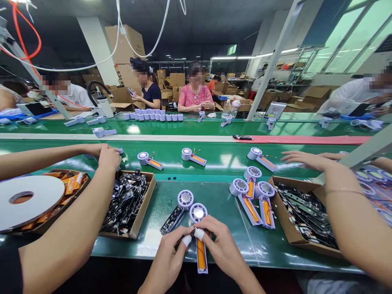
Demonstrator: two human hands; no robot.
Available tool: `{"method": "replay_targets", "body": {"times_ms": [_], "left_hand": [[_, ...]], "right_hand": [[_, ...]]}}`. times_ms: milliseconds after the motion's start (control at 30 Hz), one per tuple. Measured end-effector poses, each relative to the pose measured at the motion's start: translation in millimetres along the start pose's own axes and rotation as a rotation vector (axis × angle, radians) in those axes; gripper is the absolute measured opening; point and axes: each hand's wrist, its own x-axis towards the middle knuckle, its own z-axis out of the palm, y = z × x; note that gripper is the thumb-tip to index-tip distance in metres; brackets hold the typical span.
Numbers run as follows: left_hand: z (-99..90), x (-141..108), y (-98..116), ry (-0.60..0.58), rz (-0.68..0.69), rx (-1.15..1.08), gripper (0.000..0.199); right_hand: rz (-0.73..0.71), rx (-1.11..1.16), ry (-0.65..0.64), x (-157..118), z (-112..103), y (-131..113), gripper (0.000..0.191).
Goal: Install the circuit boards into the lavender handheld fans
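A small purple fan [198,213] lies at the table's front edge, its handle toward me with an orange battery [201,255] inside. Both hands meet just below the fan's round head. My left hand [171,253] has thumb and finger pinched at the top of the handle; the thumb wears a white cover. From the other side my right hand [219,241] pinches at the same spot, also with a white-covered thumb. What the fingertips hold is too small to make out. Just left of it rests another fan [185,199] with a black circuit board [172,219] on its handle.
Boxes of circuit boards stand left [150,196] and right [277,208]. Several open fans [240,187] lie by the right box; others sit on the green belt [167,149]. Neighbours' arms [82,216] reach in from both sides. People sit opposite.
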Motion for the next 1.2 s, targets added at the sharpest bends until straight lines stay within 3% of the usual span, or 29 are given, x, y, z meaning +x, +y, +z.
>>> {"method": "replay_targets", "body": {"times_ms": [133, 200, 367, 667, 800, 967, 1033, 1100, 1200], "left_hand": [[5.1, 0.0, 6.9, 0.017, -0.077, -0.045, 0.028], [7.8, -3.1, 12.6, 0.021, -0.092, -0.063, 0.029], [13.7, -12.3, 16.8, 0.023, -0.180, -0.113, 0.035], [32.1, 9.5, -13.4, 0.083, -0.234, -0.138, 0.027], [27.8, 19.0, -4.6, -0.004, -0.265, -0.310, 0.020], [22.7, 19.2, 6.1, -0.198, -0.354, -0.590, 0.019], [26.7, 16.3, 6.1, -0.224, -0.413, -0.792, 0.019], [33.0, 13.7, 4.9, -0.171, -0.395, -0.883, 0.019], [40.4, 11.8, 3.2, -0.025, -0.269, -0.737, 0.016]], "right_hand": [[0.132, 0.021, -0.065, 3.5, -7.5, -3.5, 0.047], [0.235, 0.043, -0.059, 1.1, -6.5, -3.8, 0.050], [0.371, 0.260, -0.004, -8.6, -3.4, 4.5, 0.029], [0.466, 0.658, 0.008, -10.0, -11.1, 3.1, 0.019], [0.445, 0.790, -0.008, -14.1, -1.8, -1.3, 0.013], [0.373, 0.963, -0.052, -20.2, -1.4, -1.5, 0.010], [0.357, 0.962, -0.064, -21.1, -5.8, -1.7, 0.010], [0.350, 0.865, -0.043, -20.8, -11.4, -3.5, 0.011], [0.351, 0.645, 0.009, -19.6, -18.2, -9.1, 0.015]]}}
